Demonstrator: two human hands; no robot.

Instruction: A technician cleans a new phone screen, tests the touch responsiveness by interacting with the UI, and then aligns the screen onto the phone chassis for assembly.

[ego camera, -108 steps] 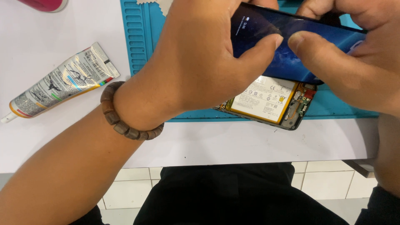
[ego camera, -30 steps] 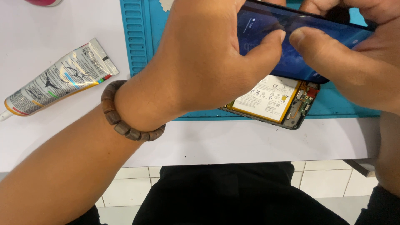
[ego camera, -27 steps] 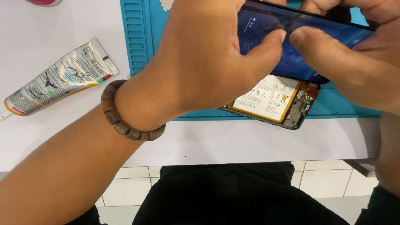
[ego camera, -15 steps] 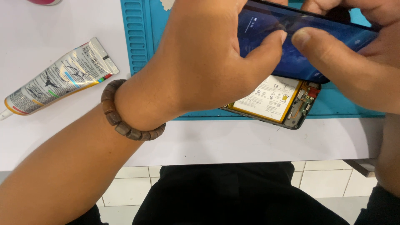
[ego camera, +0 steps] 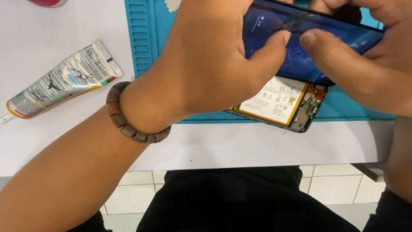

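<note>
Head view shows the left hand (ego camera: 206,64) and the right hand (ego camera: 365,64) both closed on a dark blue glossy phone screen panel (ego camera: 300,47), thumbs pressing its face close together, other fingers hidden behind it. The panel's long axis runs left to right, tilted above an opened phone body with a white-and-yellow battery (ego camera: 279,103) lying directly beneath, near the right hand. Both sit over a blue ribbed work mat (ego camera: 146,47) on the white counter (ego camera: 240,146). A squeezed glue tube (ego camera: 64,81) lies well to the left. A brown beaded bracelet (ego camera: 128,120) circles the left wrist. The panel's top edge is cut off.
</note>
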